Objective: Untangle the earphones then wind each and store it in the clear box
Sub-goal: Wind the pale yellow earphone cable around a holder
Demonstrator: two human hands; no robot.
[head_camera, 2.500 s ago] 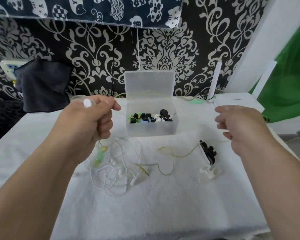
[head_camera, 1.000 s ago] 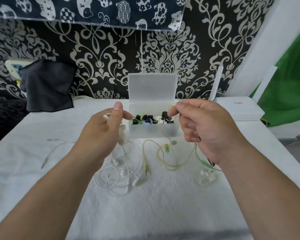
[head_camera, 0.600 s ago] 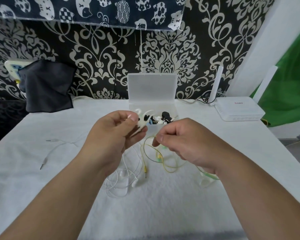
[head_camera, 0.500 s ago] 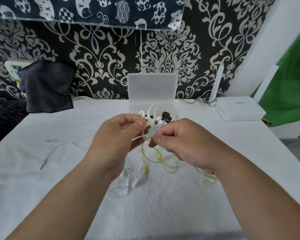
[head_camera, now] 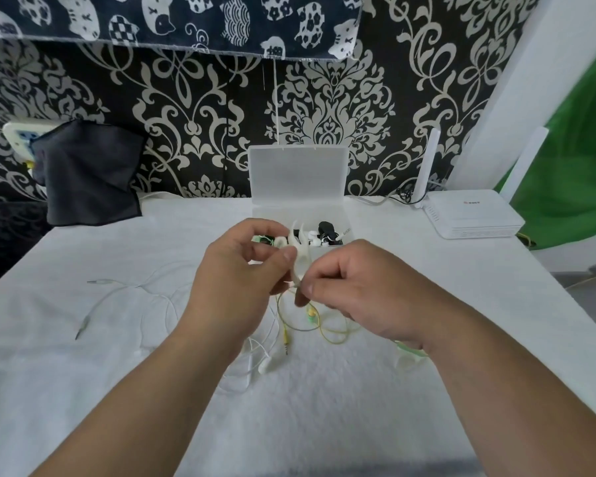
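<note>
We pinched the white earphones [head_camera: 300,243] between thumb and fingers of our left hand [head_camera: 235,273], while our right hand [head_camera: 365,293] pinched their cable just below. Both hands were raised in front of the open clear box [head_camera: 296,177], its lid upright. The yellow-green earphones [head_camera: 285,336] lay looped on the white cloth [head_camera: 324,425] beneath our hands

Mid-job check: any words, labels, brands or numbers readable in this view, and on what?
No text can be read outright.
White router: small red logo on its top, too blurred to read.
Clear box: small sticker at its right rim, print too small to read.
Cat-print cloth: one character-like mark on a cat, not legible.
</note>
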